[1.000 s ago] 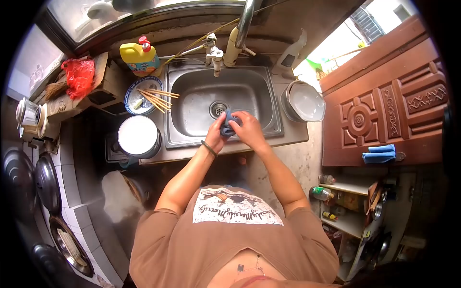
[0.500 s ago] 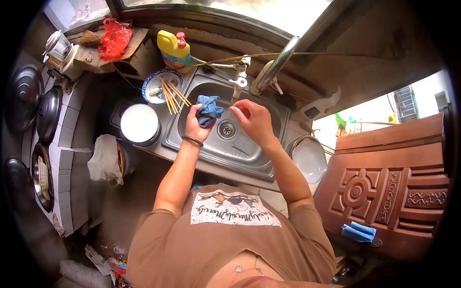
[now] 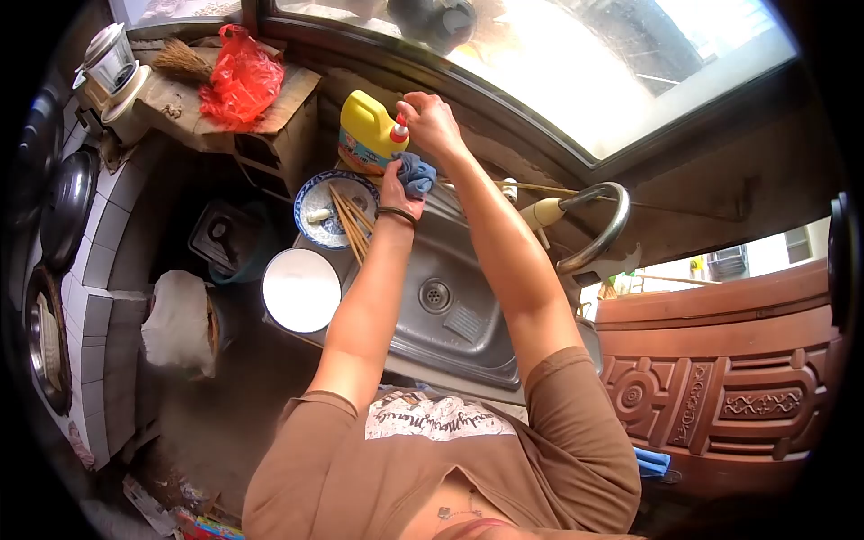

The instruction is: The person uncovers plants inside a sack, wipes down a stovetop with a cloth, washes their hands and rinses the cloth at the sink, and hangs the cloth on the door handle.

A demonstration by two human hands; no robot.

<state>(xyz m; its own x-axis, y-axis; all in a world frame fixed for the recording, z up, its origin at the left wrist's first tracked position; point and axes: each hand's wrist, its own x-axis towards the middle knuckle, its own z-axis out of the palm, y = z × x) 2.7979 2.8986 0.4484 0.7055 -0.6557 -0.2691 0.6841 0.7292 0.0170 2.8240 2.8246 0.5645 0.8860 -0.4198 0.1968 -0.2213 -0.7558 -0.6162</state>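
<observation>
My left hand (image 3: 394, 193), with a dark band on the wrist, is closed around a crumpled blue cloth (image 3: 416, 174) just below the yellow bottle (image 3: 362, 130). My right hand (image 3: 435, 124) reaches over to that bottle, its curled fingers at the red cap (image 3: 399, 131). Exactly how the fingertips grip the cap is partly hidden. Beside the bottle, a blue-and-white plate (image 3: 309, 200) carries a small pale piece, and several chopsticks (image 3: 349, 219) lie across its edge. The metal sink (image 3: 409, 328) lies beneath my forearms.
A round white-topped container (image 3: 301, 290) stands left of the sink. A curved faucet (image 3: 621, 216) rises at the right. Behind the plate, a cardboard box (image 3: 171, 94) bears a red plastic bag (image 3: 241, 81). A carved wooden door (image 3: 711, 378) is at the right.
Both hands have moved from above the sink to the yellow bottle at the back. My right hand is now at the red cap; the blue cloth stays in my left hand. The view has shifted.
</observation>
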